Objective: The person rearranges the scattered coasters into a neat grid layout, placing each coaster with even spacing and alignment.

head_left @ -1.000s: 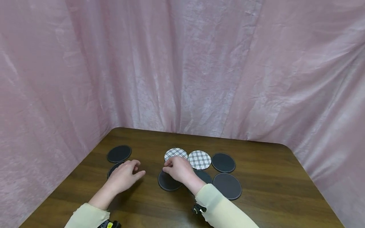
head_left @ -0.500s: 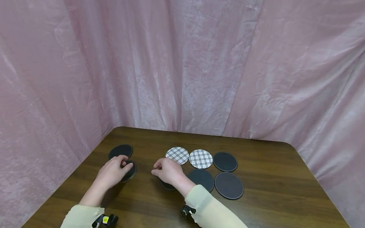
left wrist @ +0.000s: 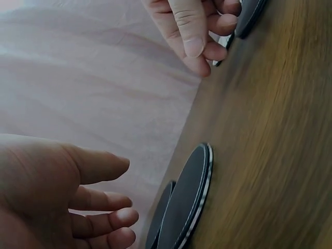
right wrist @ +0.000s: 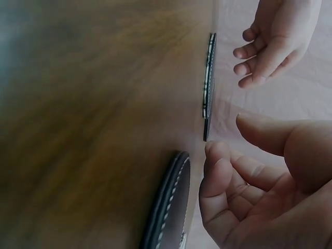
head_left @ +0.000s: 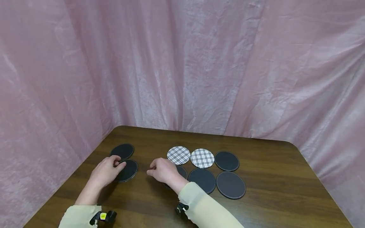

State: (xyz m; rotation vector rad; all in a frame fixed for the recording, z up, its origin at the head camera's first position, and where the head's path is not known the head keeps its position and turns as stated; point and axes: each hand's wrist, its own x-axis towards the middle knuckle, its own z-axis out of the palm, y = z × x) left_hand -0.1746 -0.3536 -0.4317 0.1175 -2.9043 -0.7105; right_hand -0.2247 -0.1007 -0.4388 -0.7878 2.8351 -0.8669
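Note:
My left hand (head_left: 106, 171) hovers over the left edge of a round black coaster (head_left: 127, 171), its fingers apart and holding nothing. A pale edge shows beneath that coaster (left wrist: 188, 199) in the left wrist view, and a plaid edge in the right wrist view. Behind it lies another black coaster (head_left: 122, 151). My right hand (head_left: 165, 171) is above the table at the left side of a stitched black coaster (head_left: 181, 172), partly covering it in the head view. In the right wrist view, its thumb stands apart from loosely bent fingers (right wrist: 215, 181), with nothing between.
Two white plaid coasters (head_left: 178, 155) and a black coaster (head_left: 227, 161) form the back row at the centre. Two more black coasters (head_left: 202, 180) continue the front row to the right. Pink curtains (head_left: 199, 63) hang behind the brown wooden table (head_left: 273, 177).
My left hand has drawn back to the left, uncovering most of the near left coaster. My right hand has shifted left, off much of the middle black coaster.

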